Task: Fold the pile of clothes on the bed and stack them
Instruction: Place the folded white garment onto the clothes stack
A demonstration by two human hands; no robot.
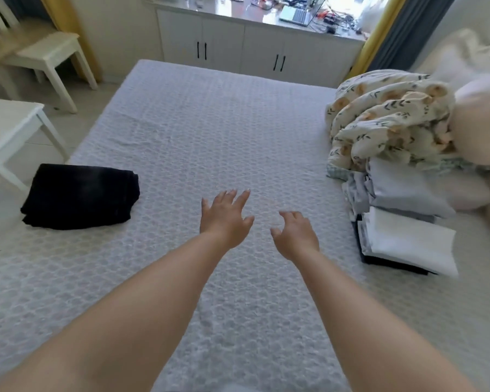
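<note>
Both my arms reach out over the middle of the bed (181, 131), which has a pale textured cover. My left hand (225, 219) hovers palm down with its fingers spread and holds nothing. Just to its right, my right hand (294, 236) is also empty, fingers apart and slightly curled. A folded black garment (79, 196) lies at the bed's left edge, well left of my hands. On the right side sits a stack of folded clothes (408, 241): white on top, something dark underneath, with pale blue-grey folded pieces (402, 190) behind it.
A crumpled floral duvet (385, 123) and pale pillows (478, 128) fill the bed's right side. White stools (48, 60) stand on the floor to the left. A white cabinet (252, 49) with a laptop and cluttered top runs along the far wall.
</note>
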